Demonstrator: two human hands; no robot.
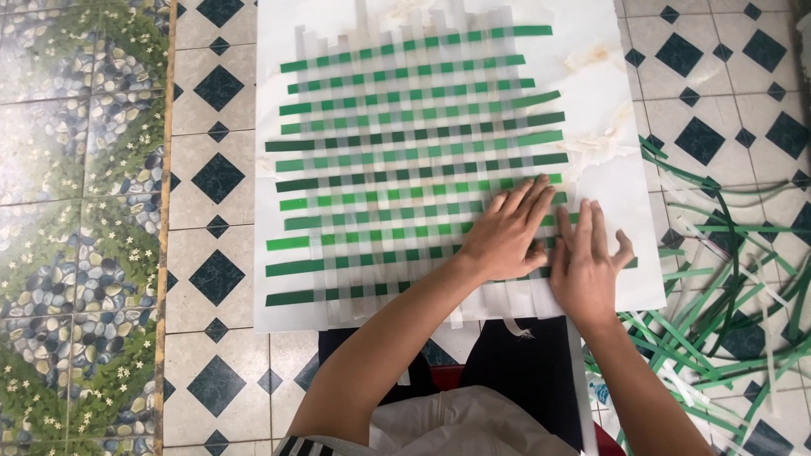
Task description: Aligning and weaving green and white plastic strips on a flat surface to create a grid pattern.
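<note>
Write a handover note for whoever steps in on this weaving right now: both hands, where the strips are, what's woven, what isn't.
Left hand: flat, palm down on the lower right part of the woven mat, holding nothing.
Right hand: flat beside it at the mat's right edge, fingers spread, pressing on the strip ends.
The mat of green and white strips lies on a white board on the tiled floor.
Loose green and white strips are piled on the floor to the right.
Done: most of the grid is interlaced.
Left: green ends stick out unevenly on both sides, and white ends at top and bottom are untrimmed.
</note>
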